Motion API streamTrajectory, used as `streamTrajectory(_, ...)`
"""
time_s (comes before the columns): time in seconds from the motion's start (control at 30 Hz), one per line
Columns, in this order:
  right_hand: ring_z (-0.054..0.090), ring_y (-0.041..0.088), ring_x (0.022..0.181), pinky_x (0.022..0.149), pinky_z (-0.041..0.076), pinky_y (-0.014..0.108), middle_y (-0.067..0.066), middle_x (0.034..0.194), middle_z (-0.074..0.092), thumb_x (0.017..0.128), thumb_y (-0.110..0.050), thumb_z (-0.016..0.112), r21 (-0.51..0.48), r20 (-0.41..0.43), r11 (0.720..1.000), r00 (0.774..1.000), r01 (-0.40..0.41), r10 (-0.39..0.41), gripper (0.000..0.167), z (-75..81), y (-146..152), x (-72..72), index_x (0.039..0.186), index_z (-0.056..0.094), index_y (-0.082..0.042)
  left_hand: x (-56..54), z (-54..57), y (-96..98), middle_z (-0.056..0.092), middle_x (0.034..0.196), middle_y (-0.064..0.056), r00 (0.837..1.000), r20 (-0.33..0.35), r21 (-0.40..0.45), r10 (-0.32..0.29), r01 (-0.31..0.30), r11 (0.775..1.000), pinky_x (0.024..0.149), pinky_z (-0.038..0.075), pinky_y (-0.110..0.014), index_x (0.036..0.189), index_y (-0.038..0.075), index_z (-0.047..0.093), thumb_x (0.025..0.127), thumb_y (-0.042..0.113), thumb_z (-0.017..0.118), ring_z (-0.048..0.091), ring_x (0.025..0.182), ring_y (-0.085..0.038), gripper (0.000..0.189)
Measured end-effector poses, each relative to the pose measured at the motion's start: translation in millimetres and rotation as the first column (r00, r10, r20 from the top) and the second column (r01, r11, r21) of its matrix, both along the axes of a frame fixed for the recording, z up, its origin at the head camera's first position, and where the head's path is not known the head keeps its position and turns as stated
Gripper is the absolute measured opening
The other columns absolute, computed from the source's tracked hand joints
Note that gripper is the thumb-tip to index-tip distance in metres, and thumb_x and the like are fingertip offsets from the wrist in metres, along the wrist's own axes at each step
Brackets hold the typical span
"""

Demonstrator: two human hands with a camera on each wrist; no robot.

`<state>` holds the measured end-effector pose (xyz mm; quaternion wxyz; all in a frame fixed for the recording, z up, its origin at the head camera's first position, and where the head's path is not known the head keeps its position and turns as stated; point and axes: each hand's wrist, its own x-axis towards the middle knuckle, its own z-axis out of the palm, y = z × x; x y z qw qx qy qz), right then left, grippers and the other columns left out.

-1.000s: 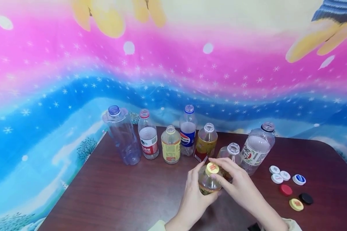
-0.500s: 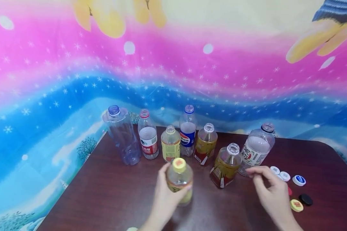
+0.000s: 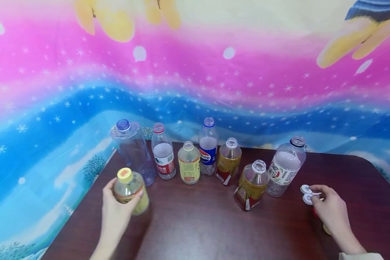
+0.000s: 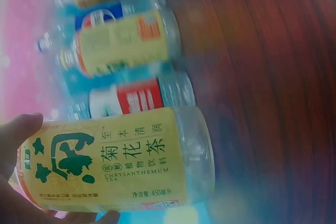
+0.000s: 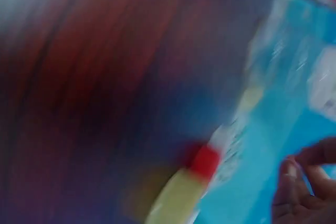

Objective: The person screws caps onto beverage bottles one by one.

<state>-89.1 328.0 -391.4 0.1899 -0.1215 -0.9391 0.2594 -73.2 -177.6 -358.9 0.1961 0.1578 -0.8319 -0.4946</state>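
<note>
My left hand [image 3: 115, 207] grips a chrysanthemum tea bottle [image 3: 139, 202], its yellow cap [image 3: 125, 175] on, at the left of the table. The left wrist view shows the bottle's yellow label [image 4: 126, 161] large and close. Over the loose caps at the right is my right hand [image 3: 333, 207], thumb and fingers loosely curled around a gap. Two white caps [image 3: 307, 199] lie by its fingertips; a red cap [image 3: 315, 213] and a yellow cap [image 3: 326, 229] show partly beneath it. Nothing held shows in the blurred right wrist view, where the hand [image 5: 307, 192] is at the edge.
Several uncapped bottles stand along the back: a tall bluish bottle [image 3: 134, 155], a red-label water bottle [image 3: 164, 162], a yellow-label bottle [image 3: 189, 166], a Pepsi bottle [image 3: 208, 151], two amber-label bottles [image 3: 251, 186] and a white-label bottle [image 3: 284, 173]. A printed cloth [image 3: 195, 90] hangs behind the table.
Both hands were at the capped bottle; the right hand let go and moved right to the caps. The left hand carried the bottle left. The view shifted slightly.
</note>
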Motion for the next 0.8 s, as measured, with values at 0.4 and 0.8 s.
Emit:
streamTrajectory(0.4, 0.059, 0.041, 0.082, 0.067, 0.046, 0.046, 0.037, 0.100, 0.059, 0.086, -0.023, 0.065, 0.005, 0.387, 0.993, 0.916, -0.117, 0.106, 0.051, -6.6, 42, -18.0, 0.110, 0.051, 0.020, -18.8, 0.3, -55.5, 0.031, 0.145, -0.032, 0.997, 0.045, 0.005, 0.067, -0.067, 0.998, 0.102, 0.033, -0.063, 0.150, 0.001, 0.010, 0.084, 0.030, 0.071, 0.037, 0.130, -0.047, 0.095)
streamTrajectory(0.8, 0.059, 0.039, 0.084, 0.070, 0.048, 0.048, 0.036, 0.098, 0.058, 0.078, -0.044, 0.074, -0.033, 0.527, 0.984, 0.833, -0.177, 0.168, 0.079, -14.7, 43, -22.6, 0.117, 0.044, 0.018, -33.8, -7.6, -71.6, 0.028, 0.148, -0.030, 0.996, 0.035, 0.012, 0.082, -0.082, 0.997, 0.102, 0.033, -0.061, 0.151, 0.004, 0.008, 0.087, 0.032, 0.067, 0.036, 0.131, -0.046, 0.092)
